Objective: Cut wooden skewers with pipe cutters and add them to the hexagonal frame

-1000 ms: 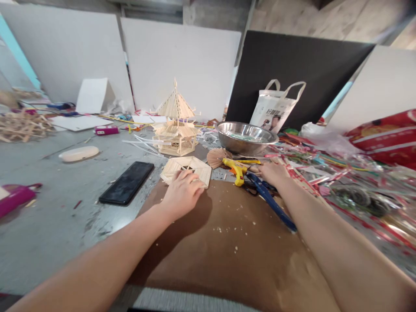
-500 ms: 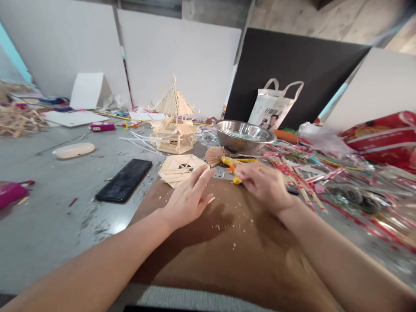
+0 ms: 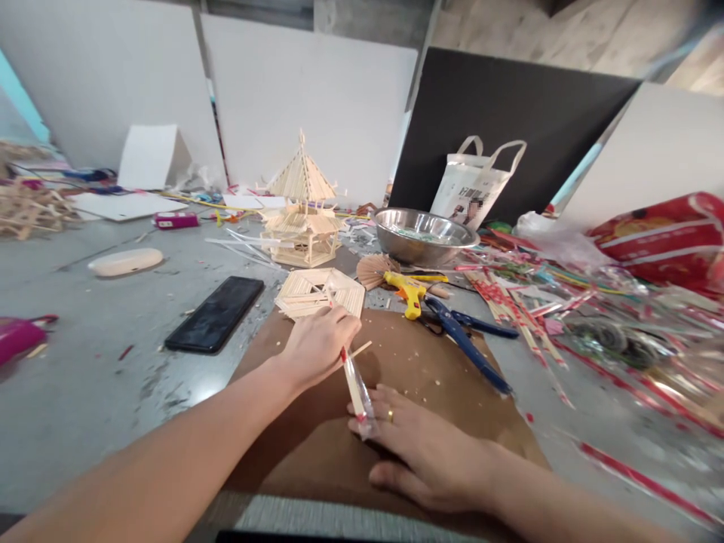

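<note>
My left hand [image 3: 320,343] is closed around a packet of disposable chopsticks [image 3: 355,388] in a clear wrapper with red print. The packet slants down towards me. At its lower end lies my right hand [image 3: 421,449], palm down with the fingers stretched out, the wrapper's end against them. A short thin stick [image 3: 362,351] shows beside the left hand. Under both hands is a brown board [image 3: 317,452] with wood crumbs. Just beyond the left hand sits a flat hexagonal panel of sticks [image 3: 302,294].
A stick pagoda model [image 3: 302,219] stands behind the panel. Right of it are a steel basin [image 3: 424,245], a yellow glue gun [image 3: 410,290] and blue-handled pliers [image 3: 467,343]. A phone [image 3: 215,313] lies left. Wrapped chopsticks and wrappers [image 3: 526,317] clutter the right.
My right hand has come back from beside the glue gun to the board, uncovering the pliers. My left hand, open before, now grips the chopstick packet.
</note>
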The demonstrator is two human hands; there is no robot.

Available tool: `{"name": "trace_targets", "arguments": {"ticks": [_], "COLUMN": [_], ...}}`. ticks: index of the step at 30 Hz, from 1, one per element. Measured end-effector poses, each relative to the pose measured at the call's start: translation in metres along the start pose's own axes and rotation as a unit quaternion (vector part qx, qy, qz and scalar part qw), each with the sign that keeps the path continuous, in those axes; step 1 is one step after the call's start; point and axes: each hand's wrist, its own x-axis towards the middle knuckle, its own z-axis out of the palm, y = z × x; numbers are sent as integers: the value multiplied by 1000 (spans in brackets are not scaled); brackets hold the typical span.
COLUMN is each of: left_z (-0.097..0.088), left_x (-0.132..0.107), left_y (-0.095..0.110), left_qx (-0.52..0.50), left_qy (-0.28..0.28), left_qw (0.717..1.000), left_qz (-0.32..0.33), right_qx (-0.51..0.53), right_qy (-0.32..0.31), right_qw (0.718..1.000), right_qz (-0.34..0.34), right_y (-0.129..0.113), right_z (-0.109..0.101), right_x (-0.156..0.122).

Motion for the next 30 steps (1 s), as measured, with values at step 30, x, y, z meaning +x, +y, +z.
{"name": "trace_targets", "arguments": {"ticks": [30], "left_z": [7], "left_x": [1], "left_y": [9], "left_qx": [105], "left_qy": [-135], "left_qw": [985], "left_qz": [-13], "right_qx": [-228], "right_qy": [78], "right_qw": [934], "right_qz": [266], "right_y": [73], "right_z": [-15], "right_x": [-21]}}
